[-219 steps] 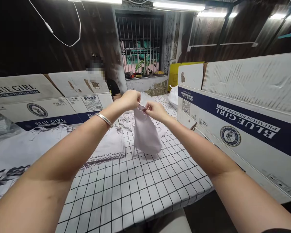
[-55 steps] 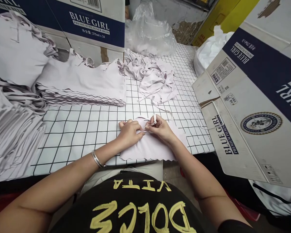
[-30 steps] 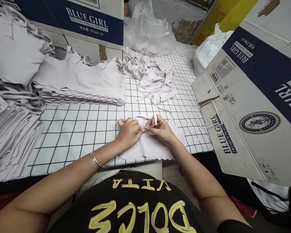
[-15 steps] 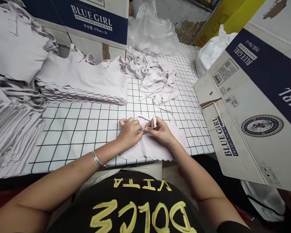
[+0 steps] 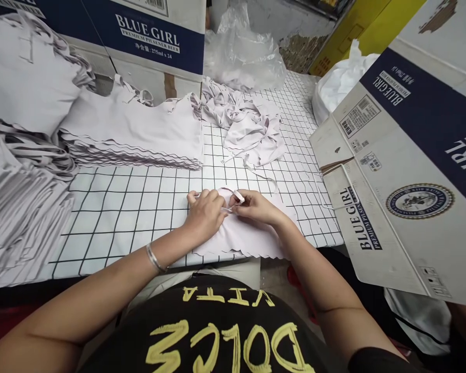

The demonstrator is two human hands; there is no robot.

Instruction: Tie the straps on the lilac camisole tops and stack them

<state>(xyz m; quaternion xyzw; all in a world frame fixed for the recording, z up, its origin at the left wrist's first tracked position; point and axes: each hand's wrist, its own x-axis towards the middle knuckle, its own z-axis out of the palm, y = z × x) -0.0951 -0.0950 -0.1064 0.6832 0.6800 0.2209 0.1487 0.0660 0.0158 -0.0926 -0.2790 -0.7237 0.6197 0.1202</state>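
Note:
A pale lilac garment piece (image 5: 248,235) with a scalloped lower edge lies flat on the checked tablecloth (image 5: 132,207) at the near table edge. My left hand (image 5: 204,212) presses on its top left and pinches a thin strap. My right hand (image 5: 256,206) pinches the same strap (image 5: 238,196) just to the right, fingertips almost touching the left hand's. A silver bangle sits on my left wrist.
A neat stack of matching pieces (image 5: 140,137) lies at the left, a larger heap (image 5: 19,197) further left. A loose tangle of pieces (image 5: 248,127) sits behind my hands, a clear plastic bag (image 5: 243,52) beyond. Blue Girl cartons stand behind (image 5: 147,31) and at the right (image 5: 404,171).
Seven seconds ago I held the piece up in the air; now it lies flat on the table. Over the last second my fingers shifted slightly on the strap, its end tipping down.

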